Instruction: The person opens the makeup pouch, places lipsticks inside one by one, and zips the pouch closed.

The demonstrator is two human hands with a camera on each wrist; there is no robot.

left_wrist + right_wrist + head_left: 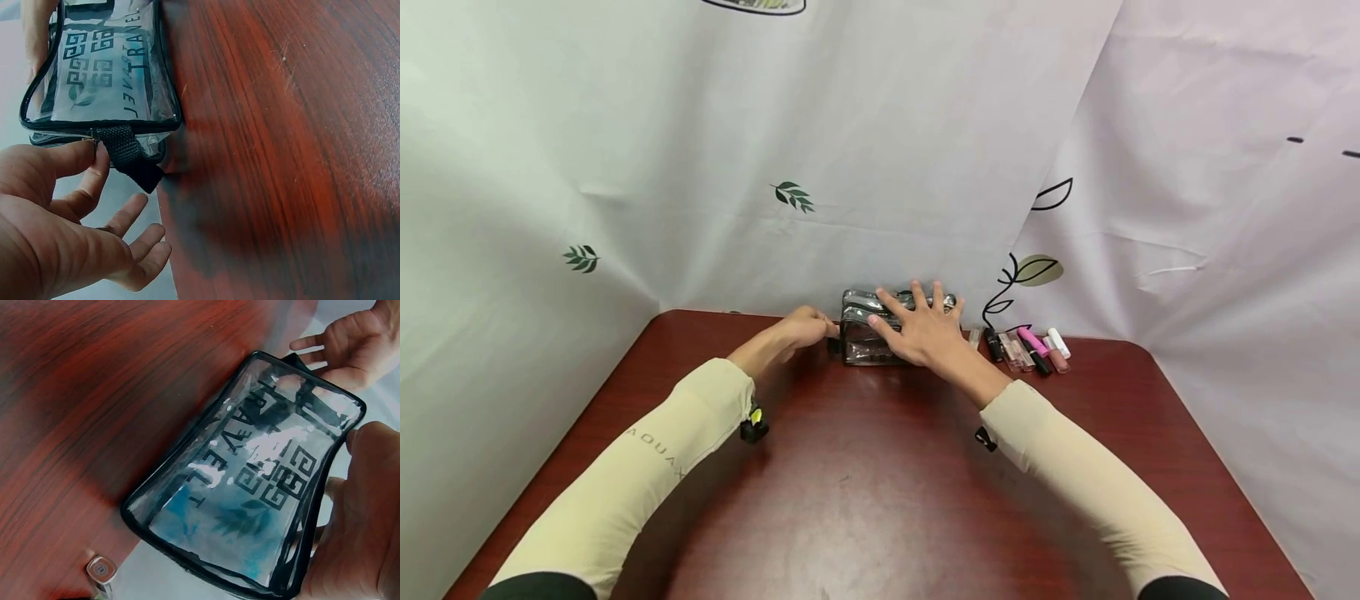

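A clear pouch with black edging and "TRAVEL" lettering stands near the table's back edge. At its left end, my left hand pinches beside the black strap with thumb and index finger, the other fingers loosely bent. My right hand lies spread over the pouch's top, fingers straight and apart. In the right wrist view, the right hand is along the long side of the pouch, and the left hand shows beyond its far end.
Several small cosmetics lie right of the pouch, among them a pink tube, a white tube and a black tube. A white printed cloth hangs behind the red-brown table.
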